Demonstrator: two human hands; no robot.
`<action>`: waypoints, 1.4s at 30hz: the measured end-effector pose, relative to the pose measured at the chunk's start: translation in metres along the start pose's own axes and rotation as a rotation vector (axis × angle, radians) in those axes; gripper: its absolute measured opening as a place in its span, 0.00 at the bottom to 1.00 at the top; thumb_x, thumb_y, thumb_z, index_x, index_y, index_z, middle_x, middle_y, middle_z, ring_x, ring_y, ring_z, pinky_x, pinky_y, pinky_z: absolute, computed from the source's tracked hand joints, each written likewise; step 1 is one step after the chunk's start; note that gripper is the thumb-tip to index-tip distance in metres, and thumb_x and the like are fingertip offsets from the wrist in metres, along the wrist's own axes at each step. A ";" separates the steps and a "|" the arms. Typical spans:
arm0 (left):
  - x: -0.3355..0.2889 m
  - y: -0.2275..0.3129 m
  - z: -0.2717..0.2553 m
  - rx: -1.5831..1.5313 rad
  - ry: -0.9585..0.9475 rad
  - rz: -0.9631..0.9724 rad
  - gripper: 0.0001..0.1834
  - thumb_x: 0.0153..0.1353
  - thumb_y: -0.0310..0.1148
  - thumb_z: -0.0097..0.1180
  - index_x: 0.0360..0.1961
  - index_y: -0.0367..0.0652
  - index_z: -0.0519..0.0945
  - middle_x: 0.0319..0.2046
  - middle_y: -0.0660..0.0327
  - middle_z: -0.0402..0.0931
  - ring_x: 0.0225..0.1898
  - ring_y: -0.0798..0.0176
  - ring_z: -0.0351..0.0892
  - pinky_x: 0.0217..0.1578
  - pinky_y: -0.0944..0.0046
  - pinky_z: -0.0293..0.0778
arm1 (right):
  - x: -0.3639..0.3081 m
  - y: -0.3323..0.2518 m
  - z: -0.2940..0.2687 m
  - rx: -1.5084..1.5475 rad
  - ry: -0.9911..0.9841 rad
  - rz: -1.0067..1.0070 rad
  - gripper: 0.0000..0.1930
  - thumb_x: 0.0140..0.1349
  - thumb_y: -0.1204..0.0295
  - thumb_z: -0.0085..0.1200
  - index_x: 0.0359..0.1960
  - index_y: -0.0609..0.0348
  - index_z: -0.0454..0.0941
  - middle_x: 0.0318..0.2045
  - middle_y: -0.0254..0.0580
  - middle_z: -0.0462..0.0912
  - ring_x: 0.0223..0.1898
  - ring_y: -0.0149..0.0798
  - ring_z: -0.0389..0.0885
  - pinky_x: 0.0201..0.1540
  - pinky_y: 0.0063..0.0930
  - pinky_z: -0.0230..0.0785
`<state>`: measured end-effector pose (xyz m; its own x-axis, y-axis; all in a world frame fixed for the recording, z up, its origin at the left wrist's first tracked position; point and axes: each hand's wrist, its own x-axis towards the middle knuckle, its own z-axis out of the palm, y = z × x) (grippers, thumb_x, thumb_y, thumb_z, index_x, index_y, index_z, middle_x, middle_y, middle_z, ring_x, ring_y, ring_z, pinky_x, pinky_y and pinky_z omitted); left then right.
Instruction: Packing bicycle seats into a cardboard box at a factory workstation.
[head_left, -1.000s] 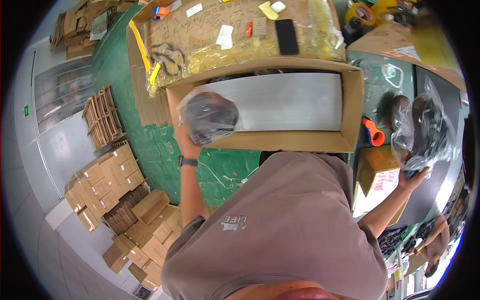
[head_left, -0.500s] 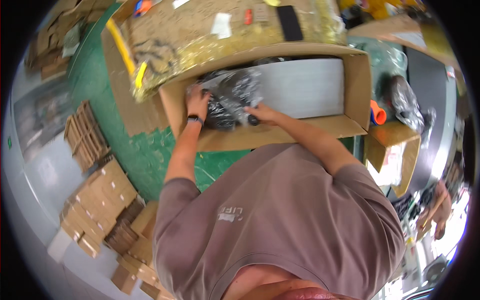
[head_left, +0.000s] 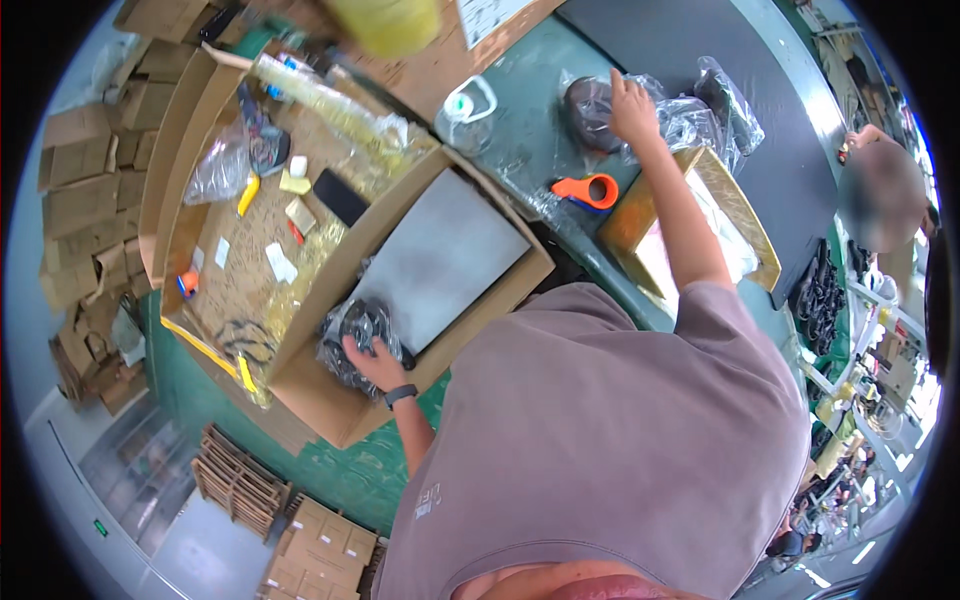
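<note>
My left hand (head_left: 376, 366) rests on a black item in a clear plastic bag (head_left: 352, 325), its thumb and fingers apart. The bag lies in one end of a long cardboard carton (head_left: 345, 425). Beside it in the carton is a flat, light grey wrapped panel (head_left: 452, 262). My right arm stretches over the bench on the right. With fingers extended, my right hand (head_left: 632, 108) is at a dark rounded item in a clear bag (head_left: 592, 112); whether it touches the item I cannot tell. More bagged pieces (head_left: 690, 122) lie just past it.
An orange tape dispenser (head_left: 588, 190) and an open cardboard box (head_left: 748, 205) sit on the bench near my right arm. Left of the carton, a tape-covered cardboard surface (head_left: 235, 290) holds a black flat object (head_left: 340, 196) and scraps. A person (head_left: 885, 190) is at the far right.
My right hand has left the carton and reached right to the bagged items on the bench. My left hand stays at the bagged black item. The view has turned right.
</note>
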<state>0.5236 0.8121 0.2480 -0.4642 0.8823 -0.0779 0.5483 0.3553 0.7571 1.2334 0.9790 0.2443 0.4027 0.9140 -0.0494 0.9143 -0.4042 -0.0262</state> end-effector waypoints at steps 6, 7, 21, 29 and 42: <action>-0.055 0.253 0.161 -0.137 -0.541 0.370 0.35 0.75 0.24 0.64 0.81 0.35 0.67 0.71 0.48 0.80 0.71 0.51 0.80 0.73 0.49 0.73 | 0.078 0.143 0.075 -0.035 -0.490 -0.254 0.65 0.47 0.54 0.80 0.86 0.53 0.53 0.60 0.64 0.87 0.62 0.66 0.86 0.64 0.50 0.80; -0.061 0.279 0.185 -0.175 -0.652 0.308 0.35 0.76 0.25 0.64 0.80 0.35 0.68 0.69 0.49 0.82 0.70 0.52 0.81 0.73 0.50 0.73 | 0.087 0.139 0.063 0.174 -0.599 -0.291 0.69 0.44 0.50 0.82 0.87 0.54 0.52 0.56 0.65 0.89 0.58 0.66 0.89 0.62 0.51 0.81; -0.158 0.395 0.349 -1.063 -1.287 -0.689 0.34 0.70 0.39 0.71 0.73 0.37 0.76 0.64 0.52 0.84 0.63 0.55 0.86 0.66 0.48 0.83 | 0.019 0.187 -0.087 0.945 -0.308 -0.096 0.39 0.63 0.72 0.76 0.77 0.60 0.74 0.57 0.50 0.89 0.58 0.45 0.89 0.61 0.40 0.81; -0.155 0.332 0.239 -0.655 -0.948 -0.201 0.37 0.64 0.34 0.77 0.72 0.37 0.76 0.62 0.52 0.84 0.65 0.50 0.83 0.69 0.49 0.77 | 0.068 0.191 0.081 -0.288 -0.464 -0.283 0.27 0.51 0.65 0.79 0.55 0.57 0.89 0.49 0.52 0.92 0.60 0.59 0.88 0.62 0.55 0.83; 0.096 0.038 0.014 0.753 -0.576 0.995 0.16 0.67 0.31 0.59 0.55 0.52 0.87 0.48 0.62 0.85 0.53 0.51 0.82 0.67 0.39 0.72 | -0.200 0.033 -0.182 1.092 -0.145 0.065 0.40 0.66 0.66 0.71 0.76 0.68 0.69 0.65 0.46 0.82 0.61 0.42 0.83 0.66 0.38 0.75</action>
<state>0.5096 0.9151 0.2605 0.5934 0.7974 -0.1093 0.8037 -0.5797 0.1345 1.1911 0.7890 0.4348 0.3744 0.9060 -0.1977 0.3322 -0.3301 -0.8835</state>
